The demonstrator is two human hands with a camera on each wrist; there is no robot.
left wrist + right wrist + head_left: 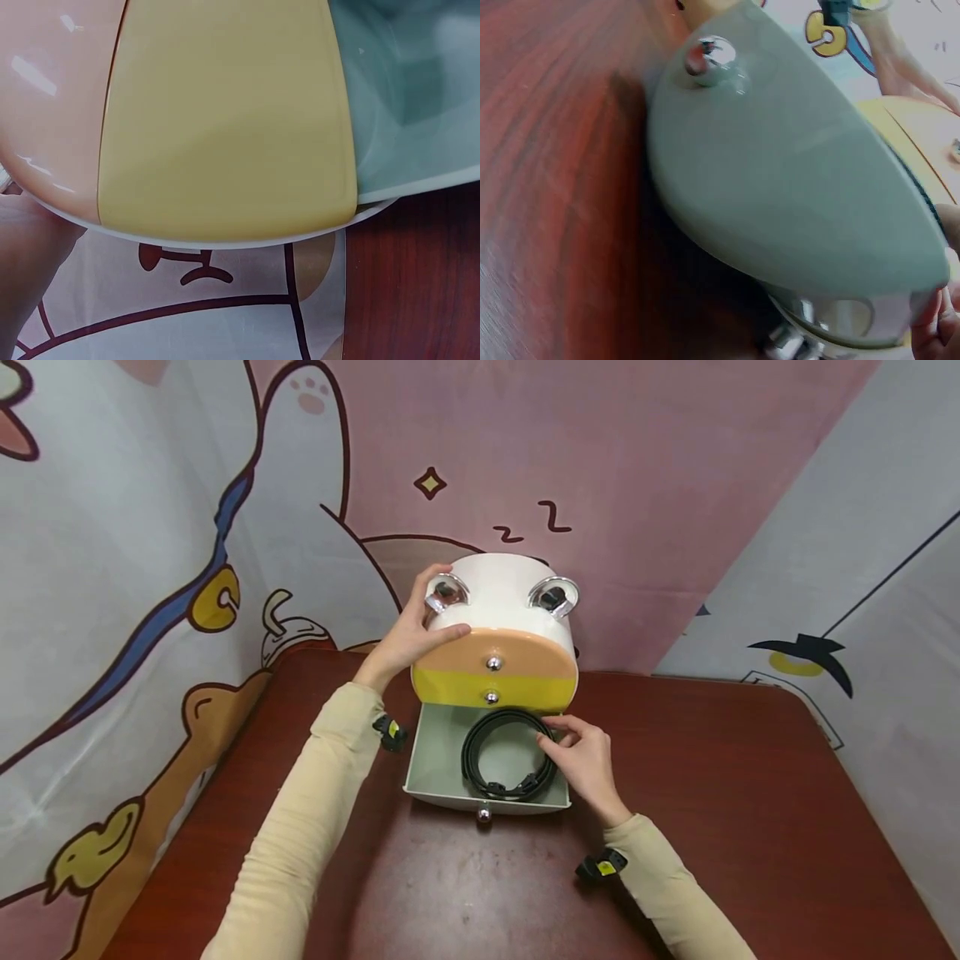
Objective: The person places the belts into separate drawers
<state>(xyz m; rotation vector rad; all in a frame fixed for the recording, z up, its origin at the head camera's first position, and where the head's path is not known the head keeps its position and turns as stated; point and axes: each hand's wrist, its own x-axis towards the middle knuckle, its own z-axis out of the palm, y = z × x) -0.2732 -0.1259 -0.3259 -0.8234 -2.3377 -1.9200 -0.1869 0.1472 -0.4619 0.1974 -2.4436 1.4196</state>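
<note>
A small frog-shaped drawer cabinet has a white top, two shiny round eyes and three knobbed fronts. My left hand grips its upper left side, the thumb across the front edge and the fingers around behind the left eye. Below the closed orange and yellow drawers, the green drawer is pulled out. Inside it lies a coiled black belt, leaning toward the right side. My right hand pinches the right edge of the coil between thumb and index finger; in the right wrist view only fingers show beside the drawer's corner.
The cabinet stands on a dark red-brown wooden table, close to its back edge. Behind and to the left hangs a printed cartoon cloth. A metal knob sticks out from the green drawer's front.
</note>
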